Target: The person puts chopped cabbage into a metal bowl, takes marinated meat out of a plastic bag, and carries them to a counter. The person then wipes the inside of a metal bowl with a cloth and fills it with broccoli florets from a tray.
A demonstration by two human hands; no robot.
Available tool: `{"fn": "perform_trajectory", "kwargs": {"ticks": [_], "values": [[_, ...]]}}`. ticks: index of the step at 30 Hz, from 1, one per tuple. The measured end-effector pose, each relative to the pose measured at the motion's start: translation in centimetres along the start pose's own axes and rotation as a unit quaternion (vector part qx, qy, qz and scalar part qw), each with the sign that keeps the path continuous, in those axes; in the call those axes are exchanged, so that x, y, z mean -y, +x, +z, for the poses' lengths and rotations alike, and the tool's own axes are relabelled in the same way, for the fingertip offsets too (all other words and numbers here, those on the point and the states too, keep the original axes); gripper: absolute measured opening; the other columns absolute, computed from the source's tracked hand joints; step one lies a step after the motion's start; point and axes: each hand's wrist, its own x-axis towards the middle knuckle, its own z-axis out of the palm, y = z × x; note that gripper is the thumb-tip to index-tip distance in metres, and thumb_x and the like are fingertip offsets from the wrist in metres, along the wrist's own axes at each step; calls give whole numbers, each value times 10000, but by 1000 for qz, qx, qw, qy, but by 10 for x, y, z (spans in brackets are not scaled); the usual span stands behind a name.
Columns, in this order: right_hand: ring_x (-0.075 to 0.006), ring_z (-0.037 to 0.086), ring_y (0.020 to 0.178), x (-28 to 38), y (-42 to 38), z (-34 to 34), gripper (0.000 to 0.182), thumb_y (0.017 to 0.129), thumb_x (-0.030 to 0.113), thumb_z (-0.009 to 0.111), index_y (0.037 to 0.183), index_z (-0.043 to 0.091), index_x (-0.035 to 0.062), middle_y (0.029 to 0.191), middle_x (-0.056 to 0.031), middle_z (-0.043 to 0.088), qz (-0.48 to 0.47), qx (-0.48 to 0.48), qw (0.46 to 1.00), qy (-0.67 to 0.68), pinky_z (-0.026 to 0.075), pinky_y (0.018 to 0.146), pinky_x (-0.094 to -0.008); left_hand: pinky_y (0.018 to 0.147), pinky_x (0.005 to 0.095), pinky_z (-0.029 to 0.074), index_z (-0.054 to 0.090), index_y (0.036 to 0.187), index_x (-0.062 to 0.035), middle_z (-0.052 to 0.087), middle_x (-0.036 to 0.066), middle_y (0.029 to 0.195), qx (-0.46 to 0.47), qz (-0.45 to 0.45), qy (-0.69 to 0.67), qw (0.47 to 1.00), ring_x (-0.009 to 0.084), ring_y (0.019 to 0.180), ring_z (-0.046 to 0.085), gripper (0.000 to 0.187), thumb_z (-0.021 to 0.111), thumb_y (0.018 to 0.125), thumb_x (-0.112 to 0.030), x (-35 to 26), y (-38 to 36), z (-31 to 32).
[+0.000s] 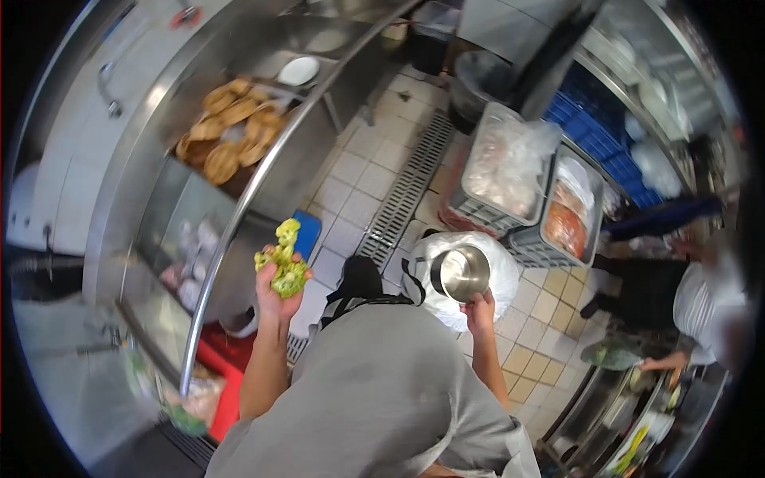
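Observation:
My left hand (pixel 279 293) is closed round several yellow-green broccoli florets (pixel 287 275), held up beside the steel sink rail. In my right hand (pixel 480 312) is a small round steel pot (pixel 464 272), gripped at its near edge. Its shiny inside faces me, and I see no contents in it. Behind and below the pot stands a white sack (pixel 504 275) on the tiled floor. A blue object (pixel 307 233) shows just behind the florets.
Woven baskets (pixel 231 131) fill one steel sink (pixel 315 119) at the left. Grey crates (pixel 510 203) with bagged food stand at the right, near a bin (pixel 482 80). A drain grate (pixel 410 187) crosses the floor. Another person (pixel 693 303) works at the far right.

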Motion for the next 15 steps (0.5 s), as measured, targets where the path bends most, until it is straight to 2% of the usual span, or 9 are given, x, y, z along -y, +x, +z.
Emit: {"fn": "perform_trajectory", "kwargs": {"ticks": [2,6,8,12,14,15], "values": [[-183,594,523,5,23,14,340,867,-27,489,1203,526,13,831,-125,648,-6,8,1000,9,524,457,-295,753,521,543,583,1130,-218,604,45,1113,11,-36,21,999,238,1012,615,329,735,839,-231,10,41,-1],[-189,589,519,0,55,40,346,867,-27,474,1207,527,11,837,-133,646,-1,-49,998,25,523,453,-299,759,518,543,587,1130,-224,605,42,1106,38,-115,49,992,236,1010,617,321,725,842,-218,26,143,17],[-183,602,558,-15,66,53,404,855,-24,471,1253,517,23,886,-130,666,7,-105,993,43,527,468,-299,773,530,550,586,1138,-219,615,52,1099,56,-153,37,986,240,1010,625,319,713,847,-188,40,206,36],[-177,605,563,-28,63,113,388,897,-18,446,1275,522,27,897,-129,670,9,-188,977,105,517,459,-303,795,533,548,595,1173,-196,635,62,1118,124,-232,62,963,241,1021,636,306,655,873,-196,74,347,91],[-211,588,521,-25,56,150,339,847,-37,473,1172,548,24,804,-107,629,2,-235,963,128,492,437,-320,819,525,557,569,1225,-149,638,89,1126,154,-264,83,949,255,1013,642,351,639,883,-191,97,423,133],[-213,593,531,-24,49,169,315,856,-34,475,1153,555,31,815,-108,641,-7,-265,955,132,491,437,-318,833,519,562,555,1252,-121,641,104,1123,180,-276,99,939,264,1006,645,378,632,888,-187,114,461,157]]}}
